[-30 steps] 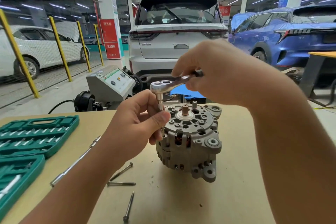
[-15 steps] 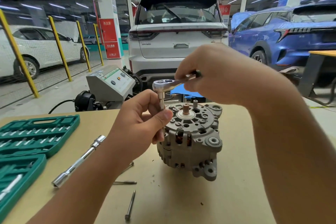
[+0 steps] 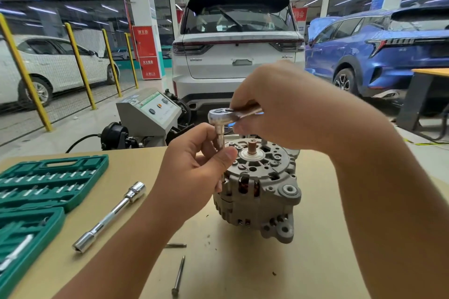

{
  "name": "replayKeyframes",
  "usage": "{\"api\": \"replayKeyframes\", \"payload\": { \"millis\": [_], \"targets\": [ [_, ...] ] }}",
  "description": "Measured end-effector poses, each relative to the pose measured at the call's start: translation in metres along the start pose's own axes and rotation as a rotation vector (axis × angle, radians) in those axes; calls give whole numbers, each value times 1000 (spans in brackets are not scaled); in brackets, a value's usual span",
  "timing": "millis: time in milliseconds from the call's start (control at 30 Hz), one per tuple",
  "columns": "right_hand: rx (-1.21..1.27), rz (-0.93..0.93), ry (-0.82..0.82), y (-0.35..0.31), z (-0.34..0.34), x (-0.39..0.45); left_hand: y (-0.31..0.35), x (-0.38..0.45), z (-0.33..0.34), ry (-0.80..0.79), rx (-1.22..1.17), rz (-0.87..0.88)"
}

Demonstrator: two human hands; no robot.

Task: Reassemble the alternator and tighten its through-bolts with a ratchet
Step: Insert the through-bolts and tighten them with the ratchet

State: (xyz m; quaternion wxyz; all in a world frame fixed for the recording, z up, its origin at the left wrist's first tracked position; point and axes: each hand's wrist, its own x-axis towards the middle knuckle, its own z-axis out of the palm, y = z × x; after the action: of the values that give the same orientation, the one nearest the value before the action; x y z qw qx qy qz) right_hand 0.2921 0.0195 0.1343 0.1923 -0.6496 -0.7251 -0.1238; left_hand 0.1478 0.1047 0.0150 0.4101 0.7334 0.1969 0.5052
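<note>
Alternator (image 3: 257, 189) sits upright mid-table (image 3: 315, 262), shaft end up. Right hand (image 3: 291, 109) grips the ratchet (image 3: 220, 115) handle, fingers curled round it; head is over the housing's left rim. Left hand (image 3: 194, 165) pinches the socket shaft (image 3: 220, 137) under the head between thumb and fingers. Two loose through-bolts (image 3: 178, 274) lie near of the alternator, another extension bar (image 3: 110, 216) to their left, green socket case (image 3: 48, 177) at the far-left edge.
</note>
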Motion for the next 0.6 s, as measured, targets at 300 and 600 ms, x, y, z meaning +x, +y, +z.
{"api": "replayKeyframes", "payload": {
  "millis": [300, 600],
  "targets": [
    [47, -44, 0, -3, -5, -1, 5, 1, -7, -29, 110, 104],
    [-10, -90, 47, 0, -7, -1, 5, 1, -1, 1, -53, 5]
  ]
}}
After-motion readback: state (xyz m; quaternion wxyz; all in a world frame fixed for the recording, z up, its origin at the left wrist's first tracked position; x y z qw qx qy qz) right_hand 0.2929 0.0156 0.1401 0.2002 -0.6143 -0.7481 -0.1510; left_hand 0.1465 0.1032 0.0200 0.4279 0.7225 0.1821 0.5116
